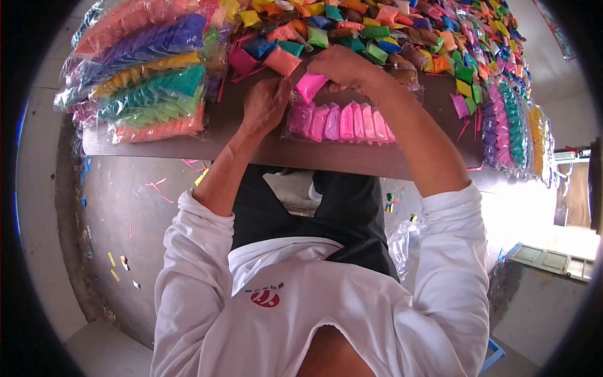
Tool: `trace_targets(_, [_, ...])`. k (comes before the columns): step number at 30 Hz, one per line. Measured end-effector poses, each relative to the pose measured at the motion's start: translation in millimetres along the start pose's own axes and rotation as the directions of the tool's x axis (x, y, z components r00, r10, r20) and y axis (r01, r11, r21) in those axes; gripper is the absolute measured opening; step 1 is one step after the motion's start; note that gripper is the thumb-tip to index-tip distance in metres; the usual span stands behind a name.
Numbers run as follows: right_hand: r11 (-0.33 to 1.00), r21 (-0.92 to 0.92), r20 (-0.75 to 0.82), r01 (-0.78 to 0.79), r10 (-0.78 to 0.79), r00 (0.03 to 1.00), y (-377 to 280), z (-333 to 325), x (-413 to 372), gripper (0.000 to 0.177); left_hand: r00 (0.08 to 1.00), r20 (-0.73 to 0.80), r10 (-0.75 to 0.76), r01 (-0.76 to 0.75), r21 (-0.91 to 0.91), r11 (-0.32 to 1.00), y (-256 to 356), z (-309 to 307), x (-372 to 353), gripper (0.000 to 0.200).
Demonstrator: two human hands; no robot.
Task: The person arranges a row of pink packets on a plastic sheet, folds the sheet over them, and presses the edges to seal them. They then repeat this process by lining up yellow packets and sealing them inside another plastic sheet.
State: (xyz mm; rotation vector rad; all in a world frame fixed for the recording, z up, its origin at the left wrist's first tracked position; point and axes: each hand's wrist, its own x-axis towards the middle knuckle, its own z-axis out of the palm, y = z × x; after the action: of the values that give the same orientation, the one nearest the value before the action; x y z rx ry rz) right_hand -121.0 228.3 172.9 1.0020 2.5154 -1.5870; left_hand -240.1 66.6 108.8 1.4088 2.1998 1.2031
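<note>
On the table lies a clear plastic bag [291,129] with a row of pink packets [347,123] standing side by side in it. My right hand [349,69] reaches over the bag's far side, its fingers closed on a bright pink packet [309,87] above the row's left end. At the bag's upper left corner my left hand [267,103] is curled, its fingertips closed on the plastic; part of the grip is hidden. A salmon packet [282,61] lies just beyond the left fingers.
Loose packets in many colours [377,31] are heaped across the table's far side. Filled bags [154,88] are stacked at the left, and more filled bags [515,129] stand at the right edge. The brown table edge [314,157] runs before my lap. Scraps [160,185] litter the floor.
</note>
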Motion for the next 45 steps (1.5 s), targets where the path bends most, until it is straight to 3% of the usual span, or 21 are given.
trace_targets(7, [0.994, -0.096, 0.035, 0.054, -0.051, 0.998, -13.4, 10.3, -11.1, 0.028, 1.000, -0.004, 0.012, -0.012, -0.017, 1.000, -2.1, 1.5, 0.2, 0.050])
trace_targets(13, [0.948, -0.304, 0.168, 0.099, -0.049, 0.985, -28.7, 12.4, -19.7, 0.025, 1.000, 0.015, -0.021, 0.022, -0.033, 0.999, -6.2, 3.3, 2.3, 0.053])
trace_targets(16, [0.946, -0.257, 0.200, 0.199, -0.150, 0.968, -18.8, 17.0, -12.3, 0.033, 0.999, 0.003, -0.037, 0.037, -0.036, 0.999, -7.2, 4.1, 4.1, 0.052])
trace_targets(19, [0.943, -0.295, 0.184, 0.156, -0.104, 0.977, -18.3, 21.6, -15.6, 0.032, 0.998, -0.026, -0.064, 0.064, -0.006, 0.998, -0.1, 3.9, 4.6, 0.049])
trace_targets(22, [0.904, -0.343, 0.185, 0.253, -0.199, 0.962, -16.1, 24.3, -16.9, 0.030, 0.997, -0.051, -0.066, 0.067, 0.021, 0.998, 4.0, 3.4, 4.7, 0.046])
trace_targets(25, [0.984, -0.162, 0.278, 0.069, -0.022, 0.960, -5.7, 21.8, -4.4, 0.030, 0.997, -0.077, -0.030, 0.034, 0.044, 0.998, -2.9, 7.3, 8.3, 0.046])
trace_targets(28, [0.939, -0.235, 0.340, 0.251, -0.163, 0.926, 4.2, 16.0, 9.5, 0.025, 0.995, -0.104, 0.002, -0.002, -0.001, 1.000, -9.3, 8.4, 12.3, 0.047])
trace_targets(31, [0.948, -0.135, 0.178, 0.288, -0.263, 0.948, 14.1, 21.4, 12.3, 0.027, 0.996, -0.081, -0.034, 0.027, -0.079, 0.996, -14.1, 7.5, 15.9, 0.047])
trace_targets(37, [0.941, -0.245, 0.151, 0.233, -0.200, 0.968, 2.6, 24.2, 2.1, 0.033, 0.993, -0.070, -0.097, 0.096, -0.018, 0.995, -4.1, 5.0, 14.4, 0.045])
trace_targets(40, [0.964, -0.250, 0.144, 0.091, -0.056, 0.988, -12.4, 20.7, -6.3, 0.034, 0.991, -0.080, -0.105, 0.105, -0.016, 0.994, -2.5, 5.2, 14.2, 0.045])
trace_targets(43, [0.933, -0.308, -0.059, 0.188, -0.216, 0.975, -7.1, 11.1, -1.8, 0.036, 0.991, -0.055, -0.120, 0.116, -0.079, 0.990, -9.4, 6.0, 15.6, 0.045])
trace_targets(45, [0.917, -0.348, -0.111, 0.193, -0.244, 0.963, -0.1, -2.4, 6.5, 0.038, 0.993, -0.035, -0.109, 0.103, -0.130, 0.986, -11.2, 4.8, 15.1, 0.046])
